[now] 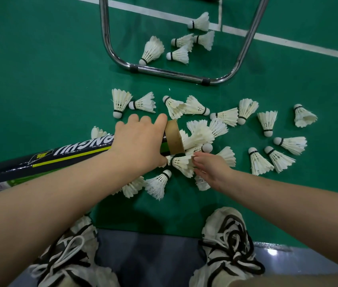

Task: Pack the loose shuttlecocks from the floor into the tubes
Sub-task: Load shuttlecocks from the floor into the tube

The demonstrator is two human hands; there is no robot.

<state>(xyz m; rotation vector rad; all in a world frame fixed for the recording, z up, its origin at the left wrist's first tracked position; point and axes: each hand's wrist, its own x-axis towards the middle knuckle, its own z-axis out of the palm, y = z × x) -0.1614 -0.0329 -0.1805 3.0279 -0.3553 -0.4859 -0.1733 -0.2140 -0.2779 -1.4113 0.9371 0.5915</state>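
Note:
My left hand (137, 141) grips a long dark tube (46, 160) with yellow-green stripes near its brown cardboard mouth (174, 137); the tube lies slanted, its far end running off to the left. Just below the mouth lies a white feather shuttlecock (181, 163), and my right hand (210, 168) pinches its skirt. Another shuttlecock (199, 135) sits right at the mouth of the tube. Several loose shuttlecocks (267, 123) are scattered on the green floor around both hands.
A chrome chair frame (170, 74) stands on the floor beyond the pile, with several shuttlecocks (153, 50) inside its loop. White court lines (288, 41) cross the far floor. My two laced shoes (228, 245) are at the bottom, on the edge of a grey strip.

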